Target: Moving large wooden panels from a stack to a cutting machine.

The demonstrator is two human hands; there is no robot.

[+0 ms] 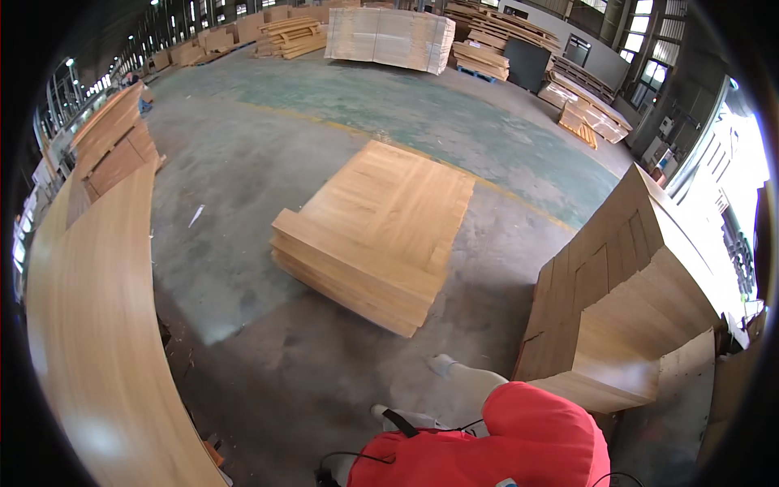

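Neither of my hands shows in the head view. Red clothing (479, 454) fills the bottom of the picture, and a rounded red sleeve (544, 414) bulges at its right. Past the red cloth come pale trouser legs (475, 381), with my shoes on the floor. A black strap (399, 423) and thin dark cables lie across my front. Just ahead of my feet sits a low stack of wood-grain boards (381, 219); its near boards are offset from those beneath. What my hands hold or touch, if anything, is out of sight.
Long wood-grain panels (97, 325) stretch along the left. At the right stands a tall stack of brown boards (600, 260), with lighter panels (625, 349) against it. A wrapped pallet load (389, 36) and timber piles (503, 40) are at the back. A paper scrap (196, 215) lies on the concrete.
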